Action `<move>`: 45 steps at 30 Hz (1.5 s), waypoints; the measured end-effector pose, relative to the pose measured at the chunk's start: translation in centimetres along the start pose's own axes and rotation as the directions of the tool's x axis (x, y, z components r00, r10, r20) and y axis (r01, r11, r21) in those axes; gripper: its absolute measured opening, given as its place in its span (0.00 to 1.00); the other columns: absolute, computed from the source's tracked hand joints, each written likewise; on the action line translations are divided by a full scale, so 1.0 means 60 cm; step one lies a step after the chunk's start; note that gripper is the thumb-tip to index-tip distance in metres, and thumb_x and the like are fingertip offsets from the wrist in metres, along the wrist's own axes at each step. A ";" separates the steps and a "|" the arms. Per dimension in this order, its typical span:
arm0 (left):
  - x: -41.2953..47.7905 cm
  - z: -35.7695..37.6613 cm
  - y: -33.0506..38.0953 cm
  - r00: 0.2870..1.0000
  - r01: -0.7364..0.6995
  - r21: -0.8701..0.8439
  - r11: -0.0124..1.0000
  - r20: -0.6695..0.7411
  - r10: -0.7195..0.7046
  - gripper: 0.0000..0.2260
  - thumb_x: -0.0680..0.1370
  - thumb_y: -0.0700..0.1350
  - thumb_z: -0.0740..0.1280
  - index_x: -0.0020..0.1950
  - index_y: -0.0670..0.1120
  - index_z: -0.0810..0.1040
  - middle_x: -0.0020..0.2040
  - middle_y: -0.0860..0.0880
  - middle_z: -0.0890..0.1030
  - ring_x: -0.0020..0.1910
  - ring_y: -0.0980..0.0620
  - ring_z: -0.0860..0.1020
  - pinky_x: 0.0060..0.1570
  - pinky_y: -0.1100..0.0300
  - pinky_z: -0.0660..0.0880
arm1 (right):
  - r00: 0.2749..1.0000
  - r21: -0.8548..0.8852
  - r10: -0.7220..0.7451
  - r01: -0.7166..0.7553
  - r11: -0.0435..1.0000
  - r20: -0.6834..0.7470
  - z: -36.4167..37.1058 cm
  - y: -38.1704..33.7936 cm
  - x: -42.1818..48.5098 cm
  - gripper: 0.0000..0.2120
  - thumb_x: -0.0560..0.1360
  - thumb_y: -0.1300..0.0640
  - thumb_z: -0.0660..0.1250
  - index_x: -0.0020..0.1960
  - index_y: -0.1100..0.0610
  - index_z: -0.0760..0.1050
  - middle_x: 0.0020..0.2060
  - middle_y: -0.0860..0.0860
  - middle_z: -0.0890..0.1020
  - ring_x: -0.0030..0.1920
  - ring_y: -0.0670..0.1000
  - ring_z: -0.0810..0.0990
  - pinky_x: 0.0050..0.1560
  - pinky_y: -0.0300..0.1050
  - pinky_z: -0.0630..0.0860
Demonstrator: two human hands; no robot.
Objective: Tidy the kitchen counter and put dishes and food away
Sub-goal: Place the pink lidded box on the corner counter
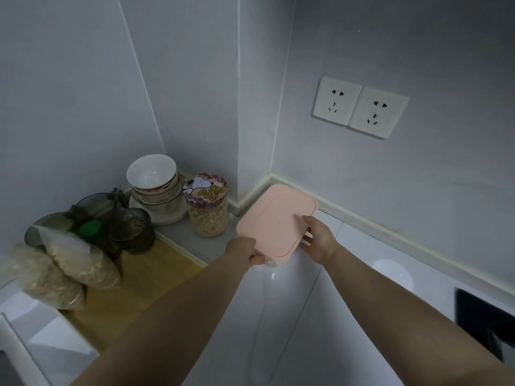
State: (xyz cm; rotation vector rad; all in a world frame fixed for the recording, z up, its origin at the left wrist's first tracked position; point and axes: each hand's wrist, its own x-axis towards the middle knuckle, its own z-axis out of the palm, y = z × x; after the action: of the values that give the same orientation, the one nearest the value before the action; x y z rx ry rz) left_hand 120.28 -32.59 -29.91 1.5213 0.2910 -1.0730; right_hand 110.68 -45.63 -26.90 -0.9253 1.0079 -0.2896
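pink-lidded container (276,218), rounded rectangle, clear base barely showing, mid-frame near the wall corner (237,135); left hand (244,250) grips its near corner, right hand (317,236) pinches its right edge (thumb on lid); jar (207,207) just left of it; white counter (348,316) runs open lower centre to right

We find the lidded container (276,221) near the back corner of the counter (334,330), with our left hand (242,250) at its near left corner and our right hand (317,236) at its right edge. The jar (207,207) stands just left of it. The stack of bowls (154,179) is behind and left of the jar. Further left, two bags (80,263) lie on a board (133,285), with glassware (133,229) behind them. Two sockets (359,107) are on the right wall.
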 end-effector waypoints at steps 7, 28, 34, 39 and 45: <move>0.023 0.004 0.039 1.000 0.011 -0.075 0.997 -0.008 -0.012 0.14 0.80 0.35 0.59 0.66 0.35 0.67 0.44 0.40 0.73 0.59 0.37 0.76 0.46 0.57 0.77 | 0.999 -0.062 0.012 -0.010 0.998 0.037 0.018 -0.019 0.033 0.13 0.79 0.56 0.60 0.63 0.54 0.68 0.50 0.48 0.75 0.60 0.54 0.72 0.61 0.58 0.72; 0.073 0.014 0.078 0.999 -0.011 -0.125 0.992 -0.053 0.005 0.05 0.79 0.36 0.62 0.53 0.35 0.68 0.38 0.41 0.75 0.53 0.39 0.78 0.47 0.53 0.78 | 0.973 -0.570 -0.229 0.165 0.805 -0.042 0.048 -0.006 0.087 0.35 0.76 0.61 0.59 0.77 0.46 0.48 0.60 0.56 0.76 0.48 0.56 0.76 0.51 0.60 0.79; 0.071 0.006 0.067 0.999 -0.028 -0.161 0.987 -0.026 0.024 0.15 0.79 0.42 0.65 0.61 0.35 0.71 0.46 0.41 0.79 0.48 0.43 0.79 0.46 0.54 0.79 | 0.988 -0.585 -0.150 0.094 0.806 -0.048 0.043 -0.003 0.094 0.36 0.77 0.60 0.58 0.77 0.44 0.42 0.55 0.55 0.77 0.52 0.57 0.77 0.48 0.51 0.77; 0.042 -0.010 0.038 0.980 0.079 -0.053 0.995 0.188 -0.068 0.23 0.79 0.46 0.64 0.72 0.40 0.64 0.69 0.30 0.66 0.67 0.34 0.69 0.61 0.51 0.73 | 0.994 -0.503 -0.067 0.013 0.864 -0.089 0.035 0.013 0.066 0.30 0.79 0.54 0.58 0.77 0.56 0.50 0.64 0.55 0.71 0.62 0.59 0.74 0.56 0.53 0.75; -0.060 0.033 0.041 0.972 -0.081 0.315 0.946 0.233 0.006 0.13 0.82 0.41 0.54 0.37 0.44 0.67 0.37 0.46 0.70 0.34 0.50 0.71 0.38 0.58 0.69 | 0.978 -0.675 -0.205 0.122 0.728 -0.044 -0.007 0.008 -0.027 0.16 0.80 0.53 0.54 0.65 0.58 0.66 0.63 0.56 0.72 0.60 0.56 0.74 0.59 0.51 0.72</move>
State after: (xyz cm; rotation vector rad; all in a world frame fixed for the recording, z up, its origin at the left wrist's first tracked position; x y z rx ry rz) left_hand 119.13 -33.62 -25.39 1.6617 -0.0852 -1.2947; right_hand 109.39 -44.56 -26.38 -1.6847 1.1627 -0.1194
